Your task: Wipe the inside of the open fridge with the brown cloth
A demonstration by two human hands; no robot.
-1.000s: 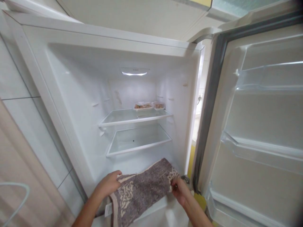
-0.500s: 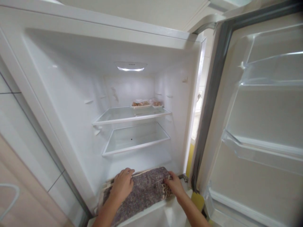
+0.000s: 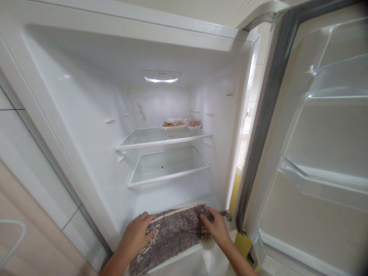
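Observation:
A folded grey-brown patterned cloth (image 3: 175,234) with cream edging lies across the front of the open fridge, at its lower ledge. My left hand (image 3: 139,232) grips its left end, the thumb on the front face and the fingers over the top edge. At the right end, my right hand (image 3: 214,226) pinches the upper corner between thumb and fingers. Behind the cloth, the fridge floor is partly hidden. Two glass shelves, an upper shelf (image 3: 163,138) and a lower shelf (image 3: 169,165), sit above and behind my hands.
Two wrapped food trays, a larger tray (image 3: 174,123) and a smaller tray (image 3: 194,123), rest on the upper shelf. The fridge door (image 3: 324,145) stands wide to the right with clear door bins (image 3: 324,184). A tiled wall (image 3: 34,153) runs close along the left.
My left hand has shifted to the cloth's left end, uncovering more of its front. The cloth's upper edge now shows a cream strip. The view has shifted slightly.

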